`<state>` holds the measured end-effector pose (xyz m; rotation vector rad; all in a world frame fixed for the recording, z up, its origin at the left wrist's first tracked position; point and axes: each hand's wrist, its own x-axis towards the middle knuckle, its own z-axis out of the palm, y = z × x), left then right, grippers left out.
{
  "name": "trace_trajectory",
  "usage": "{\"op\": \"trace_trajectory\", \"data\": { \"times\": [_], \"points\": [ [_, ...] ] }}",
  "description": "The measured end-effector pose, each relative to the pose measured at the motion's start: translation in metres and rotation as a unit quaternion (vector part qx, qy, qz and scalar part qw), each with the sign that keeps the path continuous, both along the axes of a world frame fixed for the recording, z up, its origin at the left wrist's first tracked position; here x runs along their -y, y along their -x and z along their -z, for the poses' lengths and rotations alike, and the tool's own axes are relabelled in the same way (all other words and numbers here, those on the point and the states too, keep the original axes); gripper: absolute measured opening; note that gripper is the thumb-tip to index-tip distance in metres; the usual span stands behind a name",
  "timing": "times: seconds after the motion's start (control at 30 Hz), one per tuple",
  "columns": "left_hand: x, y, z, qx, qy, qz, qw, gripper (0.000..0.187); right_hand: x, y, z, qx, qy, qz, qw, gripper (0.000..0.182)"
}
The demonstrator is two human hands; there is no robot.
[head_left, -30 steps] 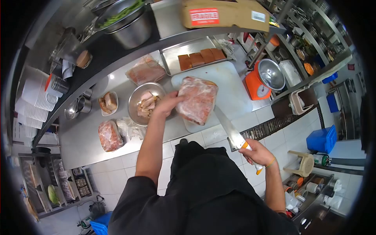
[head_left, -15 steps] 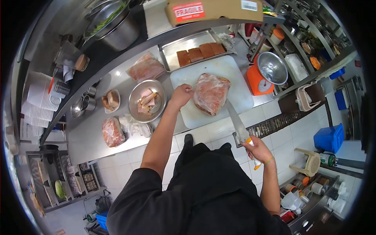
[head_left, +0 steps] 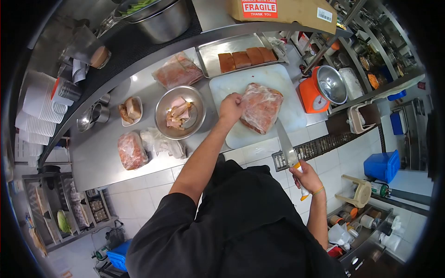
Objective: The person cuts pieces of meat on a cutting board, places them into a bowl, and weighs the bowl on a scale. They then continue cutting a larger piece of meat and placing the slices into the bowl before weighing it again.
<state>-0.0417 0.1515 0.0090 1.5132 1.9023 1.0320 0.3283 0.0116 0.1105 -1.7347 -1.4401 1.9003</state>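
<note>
A slab of raw meat (head_left: 261, 108) in clear plastic wrap lies on the white cutting board (head_left: 227, 85). At its left edge is my left hand (head_left: 231, 107), fingers curled and pinched on the plastic wrap (head_left: 249, 103). My right hand (head_left: 306, 178) grips a large knife (head_left: 286, 146) by its white and yellow handle, beyond the board's front edge. The blade points up and away, its tip close to the meat's lower right corner. Left of the board, a steel bowl (head_left: 159, 121) holds meat trimmings (head_left: 178, 112).
Behind the board, a metal tray (head_left: 209, 60) carries several brown blocks (head_left: 241, 59). An orange scale (head_left: 315, 95) with a steel bowl stands to the right. Wrapped meat packs (head_left: 132, 150) and a white cloth (head_left: 162, 142) lie on the left. A cardboard box (head_left: 296, 14) rests on the shelf above.
My left hand has come to the meat's left edge from slightly off it. The whole view has shifted, and the knife stays in my right hand near the meat.
</note>
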Motion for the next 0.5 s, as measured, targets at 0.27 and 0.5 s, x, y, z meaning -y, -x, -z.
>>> {"op": "trace_trajectory", "data": {
  "times": [0.27,0.5],
  "points": [
    [0.001,0.005,0.007,0.035,-0.025,-0.053,0.998,0.017,0.011,-0.008,-0.002,0.024,0.001,0.031,0.999,0.019],
    [0.07,0.055,-0.051,0.167,-0.04,-0.132,0.976,0.015,0.009,-0.027,0.01,0.035,-0.007,0.049,0.998,0.018]
  ]
}}
